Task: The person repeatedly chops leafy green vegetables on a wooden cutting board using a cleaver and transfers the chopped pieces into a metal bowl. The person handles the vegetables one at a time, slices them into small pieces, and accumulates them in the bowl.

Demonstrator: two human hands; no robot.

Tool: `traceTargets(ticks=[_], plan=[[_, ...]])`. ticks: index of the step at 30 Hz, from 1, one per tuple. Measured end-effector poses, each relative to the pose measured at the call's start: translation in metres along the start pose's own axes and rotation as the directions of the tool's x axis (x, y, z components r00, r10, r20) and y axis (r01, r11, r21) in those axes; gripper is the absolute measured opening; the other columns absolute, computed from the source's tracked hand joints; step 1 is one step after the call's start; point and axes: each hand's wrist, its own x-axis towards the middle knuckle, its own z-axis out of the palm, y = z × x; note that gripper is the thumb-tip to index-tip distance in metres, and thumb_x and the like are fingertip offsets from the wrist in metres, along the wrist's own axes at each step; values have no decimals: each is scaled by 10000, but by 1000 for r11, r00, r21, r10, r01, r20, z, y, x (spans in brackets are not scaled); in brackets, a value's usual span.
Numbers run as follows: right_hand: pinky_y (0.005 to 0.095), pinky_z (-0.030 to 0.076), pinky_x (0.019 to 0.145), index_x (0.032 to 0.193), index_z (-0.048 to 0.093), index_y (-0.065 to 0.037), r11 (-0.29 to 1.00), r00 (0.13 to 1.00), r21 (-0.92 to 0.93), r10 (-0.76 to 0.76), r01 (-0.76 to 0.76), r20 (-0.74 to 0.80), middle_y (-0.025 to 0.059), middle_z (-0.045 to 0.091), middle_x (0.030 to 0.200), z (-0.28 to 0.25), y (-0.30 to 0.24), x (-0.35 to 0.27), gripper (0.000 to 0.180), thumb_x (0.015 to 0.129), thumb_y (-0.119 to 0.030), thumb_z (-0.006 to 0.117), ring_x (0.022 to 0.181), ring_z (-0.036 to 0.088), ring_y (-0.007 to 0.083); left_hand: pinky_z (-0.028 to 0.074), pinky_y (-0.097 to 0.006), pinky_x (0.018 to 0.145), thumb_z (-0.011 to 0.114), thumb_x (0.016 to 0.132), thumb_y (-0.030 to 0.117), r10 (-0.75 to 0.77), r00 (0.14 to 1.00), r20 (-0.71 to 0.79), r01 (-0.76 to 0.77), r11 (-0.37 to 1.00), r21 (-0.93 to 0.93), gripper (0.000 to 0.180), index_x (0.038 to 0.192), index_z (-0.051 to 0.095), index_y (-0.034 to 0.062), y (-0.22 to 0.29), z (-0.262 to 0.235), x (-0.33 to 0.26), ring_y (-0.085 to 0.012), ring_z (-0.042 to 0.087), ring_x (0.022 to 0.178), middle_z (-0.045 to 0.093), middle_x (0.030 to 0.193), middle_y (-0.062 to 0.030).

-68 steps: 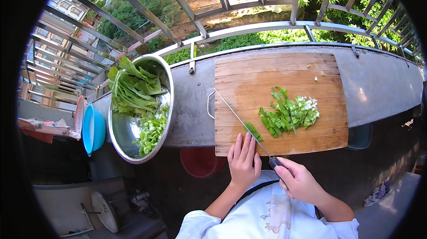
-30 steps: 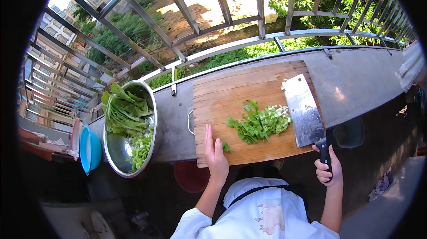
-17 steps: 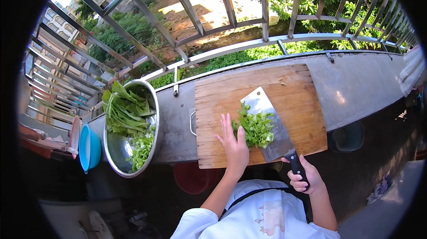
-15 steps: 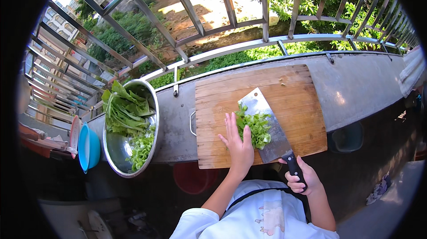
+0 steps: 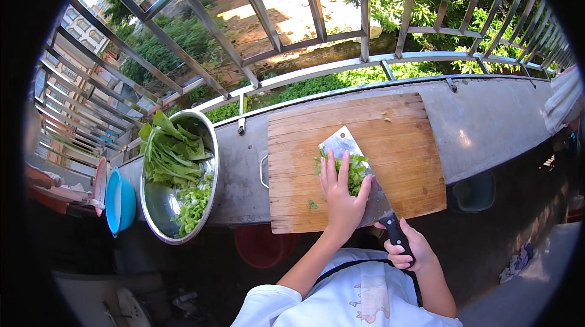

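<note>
A wooden cutting board [image 5: 390, 126] lies on a concrete ledge. A pile of chopped green leaves [image 5: 355, 170] sits on the flat blade of a cleaver [image 5: 341, 144] that rests on the board. My left hand [image 5: 341, 196] presses flat against the near side of the pile, fingers apart, pushing it onto the blade. My right hand [image 5: 409, 249] grips the cleaver's black handle at the board's near edge. A small scrap of green [image 5: 312, 204] lies on the board to the left of my left hand.
A steel bowl [image 5: 159, 202] with whole and chopped leaves stands left of the board. A blue bowl [image 5: 119, 200] sits further left. A metal railing [image 5: 365, 28] runs behind the ledge [image 5: 499, 126]. A red bucket [image 5: 265, 245] stands below the board.
The cleaver swung from the board's right side to under the chopped leaves. My left hand moved up against the pile, gathering the scattered leaves into a tight heap on the blade.
</note>
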Motion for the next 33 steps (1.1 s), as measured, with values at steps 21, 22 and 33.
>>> traceTargets(ticks=[21, 22, 33], plan=[[184, 283, 300, 1341, 339, -76, 971, 988, -205, 137, -120, 74, 9, 383, 571, 79, -43, 43, 554, 967, -480, 275, 350, 337, 52, 193, -519, 1051, 581, 825, 135, 103, 936, -335, -90, 994, 55, 438, 1248, 512, 42, 11, -68, 52, -427, 245, 1295, 329, 1411, -183], [180, 285, 300, 1338, 344, -78, 960, 984, -241, 166, -146, 67, 9, 382, 569, 91, -45, 52, 555, 966, -485, 275, 350, 339, 48, 192, -521, 1051, 579, 827, 136, 98, 924, -369, -78, 994, 70, 436, 1246, 512, 40, 9, -80, 56, -427, 245, 1295, 329, 1411, -183], [195, 248, 325, 1331, 336, -86, 655, 836, -649, 546, -387, 53, 0, 390, 580, 214, -21, 185, 532, 967, -472, 295, 367, 307, 52, 221, -514, 1044, 564, 836, 135, 104, 668, -737, 111, 965, 237, 423, 1244, 511, 32, -49, -231, 65, -421, 268, 1284, 352, 1394, -191]])
